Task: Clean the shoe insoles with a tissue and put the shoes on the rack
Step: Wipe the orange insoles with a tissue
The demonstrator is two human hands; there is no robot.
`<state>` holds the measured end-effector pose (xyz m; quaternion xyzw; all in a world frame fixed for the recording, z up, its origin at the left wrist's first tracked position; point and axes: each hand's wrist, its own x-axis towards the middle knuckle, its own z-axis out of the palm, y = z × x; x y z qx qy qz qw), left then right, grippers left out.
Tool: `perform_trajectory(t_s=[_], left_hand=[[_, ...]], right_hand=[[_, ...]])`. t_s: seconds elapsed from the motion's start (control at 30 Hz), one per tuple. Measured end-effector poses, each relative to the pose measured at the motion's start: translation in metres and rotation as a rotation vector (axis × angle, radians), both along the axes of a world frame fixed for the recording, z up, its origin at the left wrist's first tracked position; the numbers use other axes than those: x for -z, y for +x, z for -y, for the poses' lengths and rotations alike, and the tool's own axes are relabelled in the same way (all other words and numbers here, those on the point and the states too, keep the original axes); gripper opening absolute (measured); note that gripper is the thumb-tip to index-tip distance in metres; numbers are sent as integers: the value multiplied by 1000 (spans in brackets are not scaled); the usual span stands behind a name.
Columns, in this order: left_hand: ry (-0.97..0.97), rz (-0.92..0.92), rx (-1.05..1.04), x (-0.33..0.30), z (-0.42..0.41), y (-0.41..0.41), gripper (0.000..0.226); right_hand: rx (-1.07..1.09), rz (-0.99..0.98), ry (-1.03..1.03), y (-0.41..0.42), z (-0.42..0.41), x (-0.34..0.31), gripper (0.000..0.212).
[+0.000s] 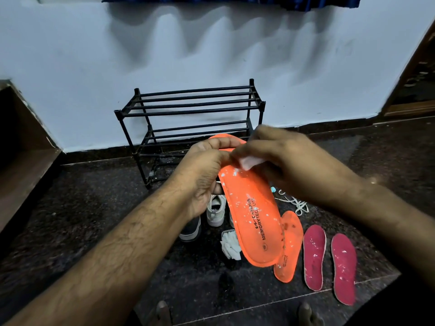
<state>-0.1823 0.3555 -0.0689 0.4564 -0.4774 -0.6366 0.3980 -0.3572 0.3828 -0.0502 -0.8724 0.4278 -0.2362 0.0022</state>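
My left hand (205,175) grips the toe end of an orange insole (253,220) speckled with white bits, holding it up over the floor. My right hand (284,162) pinches a white tissue (249,161) and presses it on the insole's upper part. A second orange insole (290,248) lies on the floor under the held one. Two red insoles (314,257) (344,267) lie side by side to its right. A white shoe (215,209) and a dark shoe (191,229) stand on the floor behind my left hand. The black two-tier rack (188,114) stands by the wall with no shoes on it.
A crumpled white cloth or tissue wad (230,243) lies by the shoes. Loose white laces (294,203) lie on the dark stone floor to the right. A wooden step (26,147) is at the left, a door frame (414,85) at the right. My toes show at the bottom edge.
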Motion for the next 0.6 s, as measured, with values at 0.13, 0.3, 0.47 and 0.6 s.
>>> perform_trajectory(t_s=[0.13, 0.3, 0.47, 0.6], left_hand=[[23, -29, -36, 3, 2, -1, 35], [35, -90, -89, 6, 2, -1, 37], [97, -148, -107, 9, 3, -3, 38], [101, -150, -123, 9, 3, -4, 37]], right_hand=[[-6, -25, 166, -12, 4, -5, 23], [185, 141, 122, -7, 4, 0, 17], [189, 199, 305, -7, 2, -1, 14], [248, 192, 166, -3, 1, 2, 10]])
